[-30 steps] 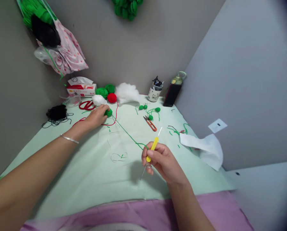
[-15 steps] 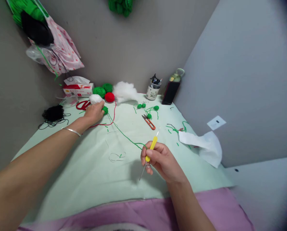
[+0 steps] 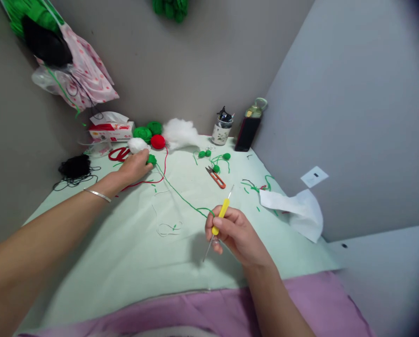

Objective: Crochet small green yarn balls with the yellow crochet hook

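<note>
My right hand (image 3: 230, 229) is closed around the yellow handle of a crochet hook (image 3: 220, 216), its metal shaft showing at both ends. Green yarn (image 3: 181, 195) runs from these fingers across the table to a small green yarn ball (image 3: 151, 159). At that ball is my left hand (image 3: 136, 166), its fingers curled against it and partly hidden from view. Just behind the left hand sit a white yarn ball (image 3: 138, 145) and red-handled scissors (image 3: 119, 154). A red yarn ball (image 3: 158, 142) trails its strand past the left wrist.
Orange thread snips (image 3: 216, 178) and small green crocheted balls (image 3: 226, 156) lie mid-table. Behind them stand a pen cup (image 3: 221, 131) and a dark bottle (image 3: 248, 131). White stuffing (image 3: 181, 133), a tissue box (image 3: 111, 130) and black yarn (image 3: 75, 167) line the back left. White paper (image 3: 300, 208) lies right.
The view has shifted slightly, so the background sits a little further left. Both hands keep nearly the same pose, the left at the green ball and the right on the crochet hook.
</note>
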The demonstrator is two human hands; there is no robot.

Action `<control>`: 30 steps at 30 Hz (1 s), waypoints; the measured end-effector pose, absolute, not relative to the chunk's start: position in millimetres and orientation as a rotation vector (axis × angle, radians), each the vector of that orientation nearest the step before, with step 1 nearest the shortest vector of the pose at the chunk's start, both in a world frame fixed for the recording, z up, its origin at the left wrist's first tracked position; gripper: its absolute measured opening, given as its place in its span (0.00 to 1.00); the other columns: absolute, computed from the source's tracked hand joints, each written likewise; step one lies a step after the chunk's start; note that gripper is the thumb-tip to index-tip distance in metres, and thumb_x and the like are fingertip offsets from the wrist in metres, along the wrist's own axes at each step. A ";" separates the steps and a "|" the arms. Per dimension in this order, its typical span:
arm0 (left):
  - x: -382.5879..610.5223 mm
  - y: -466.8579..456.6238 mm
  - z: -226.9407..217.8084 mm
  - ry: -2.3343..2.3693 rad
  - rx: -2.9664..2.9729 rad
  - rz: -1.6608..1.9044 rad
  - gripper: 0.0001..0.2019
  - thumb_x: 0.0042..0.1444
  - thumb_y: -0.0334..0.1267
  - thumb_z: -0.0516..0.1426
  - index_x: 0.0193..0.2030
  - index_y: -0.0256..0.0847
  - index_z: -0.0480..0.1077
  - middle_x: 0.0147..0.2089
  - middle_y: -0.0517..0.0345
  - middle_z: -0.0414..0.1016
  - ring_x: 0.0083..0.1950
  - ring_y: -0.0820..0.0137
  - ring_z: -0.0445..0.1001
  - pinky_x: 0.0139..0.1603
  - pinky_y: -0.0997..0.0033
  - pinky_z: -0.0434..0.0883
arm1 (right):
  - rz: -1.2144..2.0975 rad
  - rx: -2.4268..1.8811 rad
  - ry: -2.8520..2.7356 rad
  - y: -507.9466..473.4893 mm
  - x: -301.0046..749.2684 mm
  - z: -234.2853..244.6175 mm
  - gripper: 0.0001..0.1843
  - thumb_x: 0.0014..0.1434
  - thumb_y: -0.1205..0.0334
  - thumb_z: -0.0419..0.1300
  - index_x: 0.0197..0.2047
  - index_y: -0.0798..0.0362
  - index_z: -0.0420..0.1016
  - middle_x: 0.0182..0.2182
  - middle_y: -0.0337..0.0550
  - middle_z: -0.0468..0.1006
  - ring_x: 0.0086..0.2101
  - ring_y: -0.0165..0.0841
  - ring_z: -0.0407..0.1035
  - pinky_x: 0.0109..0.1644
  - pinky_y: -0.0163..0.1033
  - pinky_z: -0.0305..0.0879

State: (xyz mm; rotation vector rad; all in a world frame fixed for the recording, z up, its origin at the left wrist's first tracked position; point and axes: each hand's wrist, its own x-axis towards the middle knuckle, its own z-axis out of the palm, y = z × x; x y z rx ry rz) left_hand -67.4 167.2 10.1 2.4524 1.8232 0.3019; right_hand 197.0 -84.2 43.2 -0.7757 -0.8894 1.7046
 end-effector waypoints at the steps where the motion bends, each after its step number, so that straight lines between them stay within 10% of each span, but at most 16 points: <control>1: -66.5 167.6 9.7 1.849 2.437 0.321 0.13 0.64 0.38 0.57 0.55 0.40 0.72 0.46 0.44 0.80 0.50 0.49 0.79 0.49 0.53 0.73 | 1.703 -0.781 -0.892 -84.2 197.2 43.4 0.12 0.58 0.56 0.72 0.32 0.55 0.77 0.25 0.38 0.81 0.18 0.24 0.72 0.21 0.27 0.69; 7: -64.3 163.1 16.9 1.912 2.429 0.415 0.20 0.67 0.44 0.61 0.62 0.40 0.71 0.61 0.47 0.74 0.56 0.58 0.78 0.54 0.50 0.78 | 1.699 -0.821 -0.892 -85.1 197.9 44.4 0.14 0.57 0.54 0.72 0.32 0.55 0.77 0.24 0.38 0.81 0.17 0.24 0.70 0.20 0.28 0.67; 30: -75.3 171.0 28.3 1.671 2.406 0.562 0.19 0.67 0.44 0.61 0.61 0.38 0.72 0.61 0.48 0.75 0.56 0.56 0.77 0.54 0.50 0.78 | 1.694 -0.848 -0.892 -84.7 195.7 44.5 0.15 0.57 0.54 0.72 0.32 0.55 0.76 0.23 0.39 0.80 0.17 0.24 0.70 0.20 0.29 0.67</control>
